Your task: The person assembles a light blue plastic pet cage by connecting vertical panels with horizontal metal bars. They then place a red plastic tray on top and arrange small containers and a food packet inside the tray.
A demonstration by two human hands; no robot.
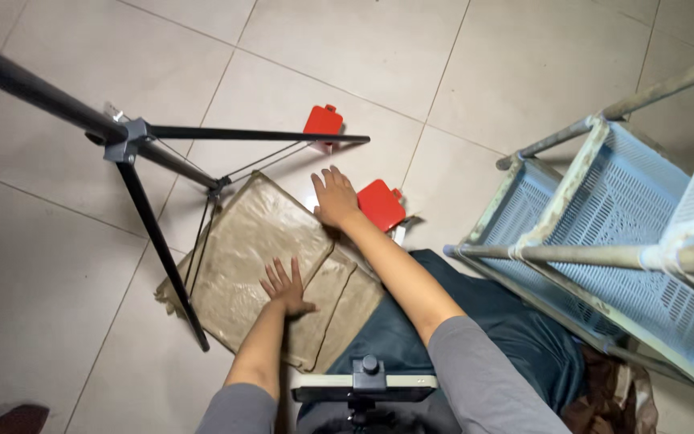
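A flat tan brown bag or cloth (255, 253) lies spread on the tiled floor. My left hand (285, 284) presses flat on its near part, fingers spread. My right hand (335, 196) rests flat on its far right edge, fingers apart. Neither hand holds anything. Close to my right hand sits a red square piece (381, 204); a second red piece (324, 122) lies farther away.
A black tripod (134, 153) stands over the left of the cloth, one leg (162, 245) crossing its left edge. A light blue perforated rack (604, 233) with dirty poles stands at the right. Dark teal fabric (483, 321) covers my lap; a phone on a mount (363, 390) is at bottom.
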